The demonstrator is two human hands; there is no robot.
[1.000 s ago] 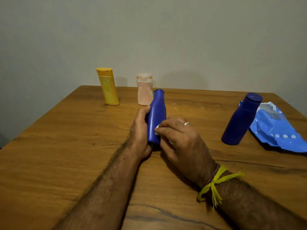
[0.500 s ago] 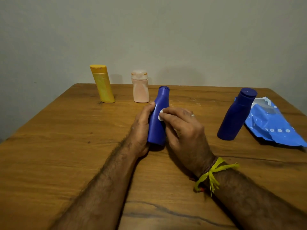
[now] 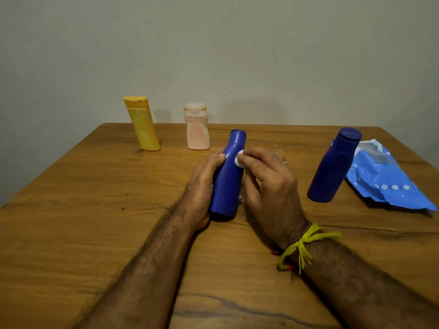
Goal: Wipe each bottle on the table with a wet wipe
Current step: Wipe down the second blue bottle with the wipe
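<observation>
Head view: left hand [image 3: 204, 184] gripping blue bottle [image 3: 228, 181], tilted, base on desk [image 3: 95, 210]. Right hand [image 3: 268, 179] pinching small white wipe [image 3: 240, 158], now higher, at the shoulder below the cap. Probably finishing this bottle. Second blue bottle [image 3: 332, 167], yellow bottle [image 3: 142, 124], pink bottle [image 3: 197, 127] standing apart.

You're in what looks like a plain room at home: a bare, pale grey-green painted wall [image 3: 213, 43] fills the upper half of the frame, and a wooden counter [image 3: 71, 222] with visible grain and dark knots fills the lower half. Across it you've got household toiletry-type bottles, a yellow one [image 3: 143, 124] and a peach one [image 3: 197, 129] at upper centre-left, and a crumpled blue wipes pack [image 3: 384, 179] at right.
</observation>
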